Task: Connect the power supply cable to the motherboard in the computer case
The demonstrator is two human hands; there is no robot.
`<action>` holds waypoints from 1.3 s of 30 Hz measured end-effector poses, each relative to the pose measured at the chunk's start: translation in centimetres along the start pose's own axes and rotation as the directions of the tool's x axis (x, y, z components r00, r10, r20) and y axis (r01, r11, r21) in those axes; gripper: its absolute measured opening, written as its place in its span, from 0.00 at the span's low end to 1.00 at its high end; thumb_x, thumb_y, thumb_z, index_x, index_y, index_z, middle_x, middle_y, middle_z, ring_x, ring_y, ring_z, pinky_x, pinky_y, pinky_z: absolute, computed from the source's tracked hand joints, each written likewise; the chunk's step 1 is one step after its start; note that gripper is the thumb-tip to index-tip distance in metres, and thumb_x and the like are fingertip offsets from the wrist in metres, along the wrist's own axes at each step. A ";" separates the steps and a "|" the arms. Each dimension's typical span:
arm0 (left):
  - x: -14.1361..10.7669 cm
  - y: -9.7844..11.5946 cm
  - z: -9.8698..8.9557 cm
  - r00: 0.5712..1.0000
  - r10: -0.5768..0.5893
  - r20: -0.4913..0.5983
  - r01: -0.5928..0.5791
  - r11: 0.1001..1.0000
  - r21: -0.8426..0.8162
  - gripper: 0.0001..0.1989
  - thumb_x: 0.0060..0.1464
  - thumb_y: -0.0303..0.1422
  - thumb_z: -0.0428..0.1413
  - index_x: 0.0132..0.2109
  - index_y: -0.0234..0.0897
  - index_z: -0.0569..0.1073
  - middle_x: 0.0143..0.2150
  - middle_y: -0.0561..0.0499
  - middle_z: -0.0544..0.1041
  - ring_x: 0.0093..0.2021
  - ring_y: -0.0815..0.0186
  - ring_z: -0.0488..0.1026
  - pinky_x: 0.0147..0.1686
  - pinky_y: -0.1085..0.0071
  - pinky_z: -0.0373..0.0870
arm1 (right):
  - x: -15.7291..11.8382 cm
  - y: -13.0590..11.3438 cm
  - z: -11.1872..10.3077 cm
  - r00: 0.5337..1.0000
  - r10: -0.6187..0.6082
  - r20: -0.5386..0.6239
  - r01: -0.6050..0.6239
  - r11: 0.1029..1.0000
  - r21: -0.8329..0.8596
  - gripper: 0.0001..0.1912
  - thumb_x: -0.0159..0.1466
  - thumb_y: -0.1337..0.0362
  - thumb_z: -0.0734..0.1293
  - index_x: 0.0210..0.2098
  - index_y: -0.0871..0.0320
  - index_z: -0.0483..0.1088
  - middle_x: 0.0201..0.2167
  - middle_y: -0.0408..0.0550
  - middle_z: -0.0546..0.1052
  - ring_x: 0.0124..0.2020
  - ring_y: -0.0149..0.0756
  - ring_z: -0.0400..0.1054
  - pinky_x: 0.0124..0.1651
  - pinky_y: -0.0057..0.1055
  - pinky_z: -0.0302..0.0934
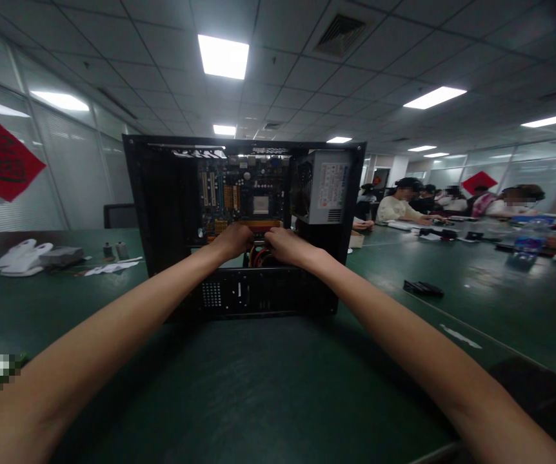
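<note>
A black computer case [268, 293] stands open on the green table, its inside facing me. Within it are a motherboard [246, 187] and, at the upper right, a grey power supply [329, 187]. My left hand [236, 240] reaches in at the board's lower edge, its fingers closed; what they hold, if anything, is hidden. Close by on the right, my right hand [282, 245] is closed at the same edge, beside the orange and red slots [263, 225]. A bundle of red and dark cables [261, 258] hangs between and below both hands.
On the left of the table [200, 386] lie a white bag [21, 256], a grey box [61, 256] and small metal parts [115, 250]. A black item [423, 288] and a white strip [460, 336] lie to the right. Several people sit farther back beside a plastic bottle [529, 238].
</note>
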State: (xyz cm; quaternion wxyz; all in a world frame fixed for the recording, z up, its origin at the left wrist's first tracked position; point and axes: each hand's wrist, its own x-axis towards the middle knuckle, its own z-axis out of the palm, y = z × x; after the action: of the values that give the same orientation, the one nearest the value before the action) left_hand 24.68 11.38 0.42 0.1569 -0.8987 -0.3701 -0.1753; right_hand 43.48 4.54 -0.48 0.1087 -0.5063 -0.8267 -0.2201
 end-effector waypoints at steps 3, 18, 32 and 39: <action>0.0 -0.3 0.3 1.000 0.017 -0.018 -0.017 1.000 -0.011 0.09 0.53 0.25 0.59 0.37 0.34 0.85 0.37 0.40 0.85 0.40 0.53 0.82 0.38 0.67 0.72 | 0.4 0.1 0.3 0.999 -0.047 -0.007 0.047 0.999 -0.001 0.14 0.70 0.73 0.60 0.52 0.64 0.71 0.53 0.61 0.75 0.51 0.46 0.74 0.49 0.34 0.66; -0.2 -0.7 0.8 0.991 0.101 -0.091 -0.102 0.995 -0.009 0.08 0.55 0.26 0.59 0.37 0.36 0.83 0.42 0.41 0.85 0.46 0.53 0.82 0.39 0.68 0.72 | 2.0 -0.1 0.7 0.990 -0.140 -0.012 0.140 0.990 -0.032 0.16 0.70 0.75 0.59 0.56 0.66 0.69 0.54 0.62 0.74 0.55 0.48 0.72 0.53 0.37 0.65; -0.7 0.1 -0.3 0.996 -0.086 0.021 0.085 0.996 0.030 0.10 0.58 0.28 0.58 0.40 0.33 0.86 0.39 0.40 0.85 0.41 0.55 0.81 0.37 0.69 0.69 | 2.1 -0.2 0.6 0.997 -0.073 0.009 0.073 0.997 0.022 0.14 0.69 0.73 0.62 0.53 0.65 0.70 0.55 0.63 0.75 0.55 0.48 0.73 0.53 0.35 0.64; -0.8 0.1 -0.5 0.996 -0.084 0.015 0.084 0.996 -0.010 0.10 0.57 0.28 0.59 0.40 0.35 0.86 0.37 0.45 0.86 0.39 0.60 0.81 0.36 0.71 0.69 | 2.1 -0.3 0.4 0.999 -0.051 0.018 0.051 0.999 0.005 0.14 0.70 0.73 0.59 0.53 0.65 0.70 0.54 0.65 0.75 0.54 0.49 0.73 0.52 0.37 0.65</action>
State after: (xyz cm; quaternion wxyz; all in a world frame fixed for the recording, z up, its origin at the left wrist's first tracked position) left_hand 24.14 10.61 0.48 0.1421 -0.8844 -0.4078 -0.1771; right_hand 42.30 6.28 -0.10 0.0969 -0.4867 -0.8408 -0.2163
